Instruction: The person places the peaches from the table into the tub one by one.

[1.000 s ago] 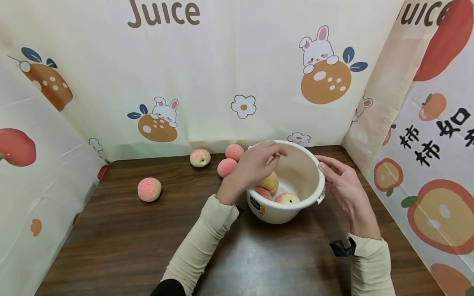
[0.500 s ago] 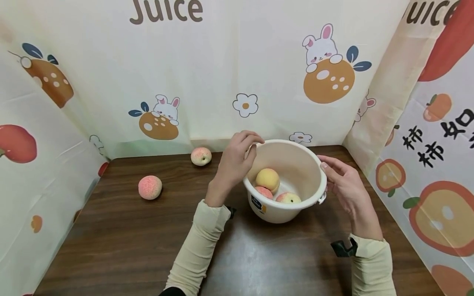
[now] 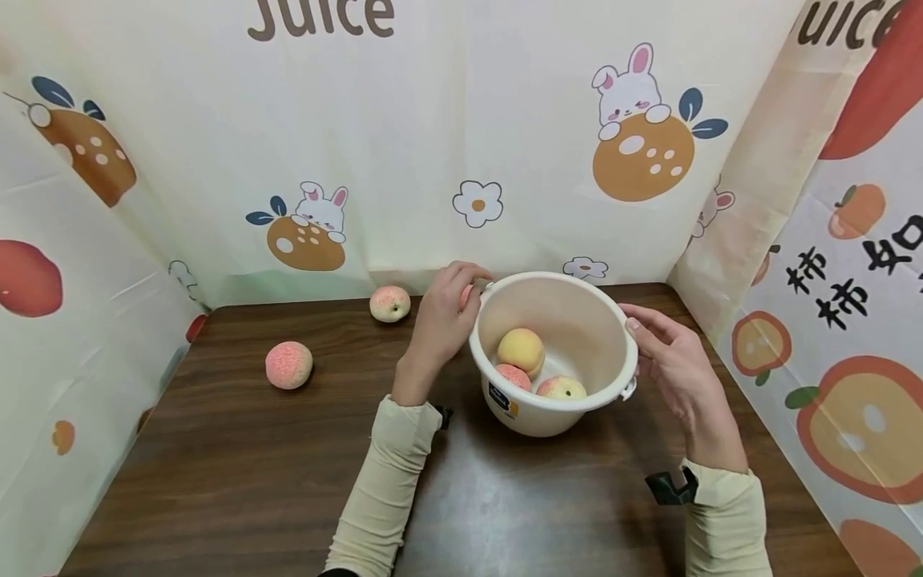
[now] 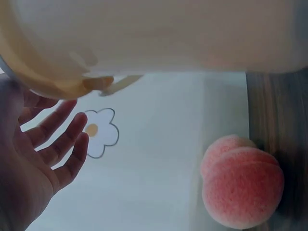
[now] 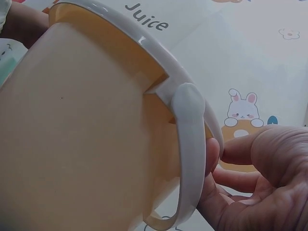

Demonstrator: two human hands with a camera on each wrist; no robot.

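A cream bucket [image 3: 555, 421] stands on the table with several peaches inside, among them a yellow peach [image 3: 521, 350] and a pale peach [image 3: 562, 388]. My right hand [image 3: 674, 361] pinches the bucket's right rim between thumb and fingers, beside the handle [image 5: 190, 144]. My left hand [image 3: 441, 316] is at the left rim. In the left wrist view its fingers [image 4: 67, 144] are spread and loosely bent, holding nothing, and its thumb is hidden. Behind that hand lie two pink peaches [image 4: 243, 187], mostly covered by it in the head view.
A pink peach [image 3: 289, 365] lies on the left of the dark wood table [image 3: 252, 481], and a paler peach [image 3: 390, 304] near the back edge. A printed cloth [image 3: 418, 120] rises behind the table, with more cloth at both sides.
My left hand has moved from over the bucket's opening leftward to outside its left rim, uncovering the peaches inside. The right hand stays on the right rim.
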